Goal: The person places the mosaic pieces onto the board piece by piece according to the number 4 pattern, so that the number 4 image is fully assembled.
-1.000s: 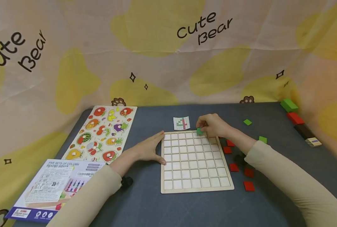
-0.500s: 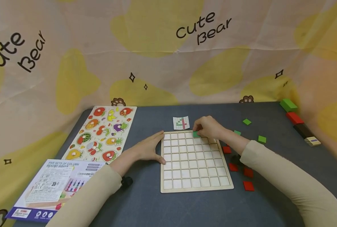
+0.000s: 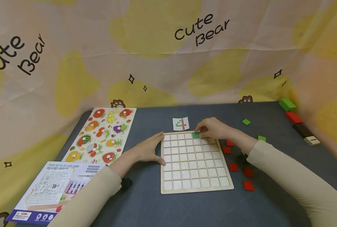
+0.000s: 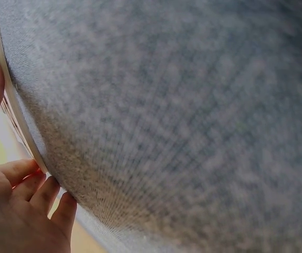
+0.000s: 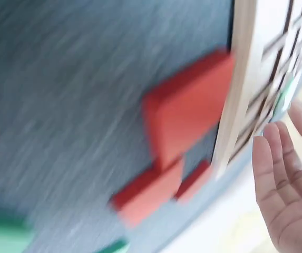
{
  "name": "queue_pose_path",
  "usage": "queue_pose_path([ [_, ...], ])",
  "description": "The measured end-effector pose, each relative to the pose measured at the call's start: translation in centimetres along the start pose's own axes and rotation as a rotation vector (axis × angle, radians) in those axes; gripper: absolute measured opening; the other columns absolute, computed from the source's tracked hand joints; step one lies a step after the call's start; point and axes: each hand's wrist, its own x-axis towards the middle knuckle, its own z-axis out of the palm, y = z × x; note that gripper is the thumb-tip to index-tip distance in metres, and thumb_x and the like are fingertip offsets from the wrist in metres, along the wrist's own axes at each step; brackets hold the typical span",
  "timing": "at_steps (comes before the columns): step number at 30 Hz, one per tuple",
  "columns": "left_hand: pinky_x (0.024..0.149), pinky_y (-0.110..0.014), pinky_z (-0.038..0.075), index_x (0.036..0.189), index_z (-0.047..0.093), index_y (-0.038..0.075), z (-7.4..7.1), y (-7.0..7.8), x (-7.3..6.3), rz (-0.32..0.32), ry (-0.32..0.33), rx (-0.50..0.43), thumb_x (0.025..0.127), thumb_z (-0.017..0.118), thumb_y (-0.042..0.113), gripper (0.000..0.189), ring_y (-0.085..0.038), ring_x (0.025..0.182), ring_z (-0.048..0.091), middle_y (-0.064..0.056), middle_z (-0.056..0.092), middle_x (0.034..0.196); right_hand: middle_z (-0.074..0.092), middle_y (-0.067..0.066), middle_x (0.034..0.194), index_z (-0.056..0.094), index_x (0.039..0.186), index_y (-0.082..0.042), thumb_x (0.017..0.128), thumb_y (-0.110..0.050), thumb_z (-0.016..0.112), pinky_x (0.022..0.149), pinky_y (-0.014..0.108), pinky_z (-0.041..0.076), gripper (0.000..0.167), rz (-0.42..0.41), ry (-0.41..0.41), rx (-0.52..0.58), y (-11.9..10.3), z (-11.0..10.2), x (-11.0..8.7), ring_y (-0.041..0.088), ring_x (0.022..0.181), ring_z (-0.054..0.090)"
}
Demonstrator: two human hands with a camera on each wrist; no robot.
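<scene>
A wooden grid board (image 3: 192, 164) with white squares lies flat on the dark table. My left hand (image 3: 145, 149) rests against its left side, fingertips at the far left corner and thumb lower on the edge; the left wrist view shows the fingers touching the rim. A green square tile (image 3: 196, 135) lies in a cell of the farthest row. My right hand (image 3: 215, 127) is over the far right corner, fingertips right beside this tile. In the right wrist view the right fingers (image 5: 280, 163) are nearly straight, the thumb close to the green tile.
A small pattern card (image 3: 180, 124) lies behind the board. Several red tiles (image 3: 233, 167) and green tiles (image 3: 246, 122) are scattered to the right. Coloured blocks (image 3: 294, 117) line the right edge. A fruit board (image 3: 96, 135) and a printed box (image 3: 49, 189) lie left.
The green tile, held in the right fingers a second ago, has moved left into a far-row cell. The right hand has since shifted slightly right off it. The left hand has stayed put.
</scene>
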Motion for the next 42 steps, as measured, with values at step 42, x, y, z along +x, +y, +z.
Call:
queue_pose_path([
  [42,0.124,-0.049,0.025,0.158,0.019,0.007,0.1,-0.3,0.1,-0.006,-0.018,-0.019,0.073,0.082,0.054,0.116,-0.029,0.156,0.018,-0.008,0.011,0.169,0.062,0.001,0.079,0.059,0.084,-0.009,0.081,-0.007,0.078,0.061,0.023,0.042,0.020,0.165,0.004,-0.046,7.8,-4.4,-7.2,0.011,0.068,0.051],
])
